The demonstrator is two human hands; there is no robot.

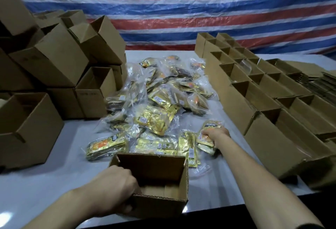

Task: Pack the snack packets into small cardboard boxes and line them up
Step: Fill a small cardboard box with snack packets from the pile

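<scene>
"Snack packets (pixel 156 105), where did they lie?"

"Most sat in a loose heap mid-table (pixel 54 183), at 12 o'clock from the open box (pixel 152 167). A few were under the right hand (pixel 216 134), at 1 o'clock, on the heap's near edge."

"Hands?"

"Left hand (pixel 116 188) gripped the box's near-left corner, fingers curled over the rim. Right-hand fingers were closed round a small bunch of packets (pixel 211 125), which looked not yet lifted clear of the heap."

"Anything in that box?"

"Nothing seen. Bare bottom flaps showed, so I judged it unfilled."

"Finished work?"

"Rows of boxes (pixel 254 90) stood lined up from 1 to 3 o'clock, tops open. Clear wrapping showed in one far box; for the others I could not tell filled from empty."

"And left to do?"

"Plenty, by my estimate. The heap was large, a jumbled stack of boxes (pixel 60 59) waited at 9 to 11 o'clock, and flat cardboard (pixel 323 81) lay at 3 o'clock. I'd put the job somewhere in its middle, with this box at its very start."
</scene>
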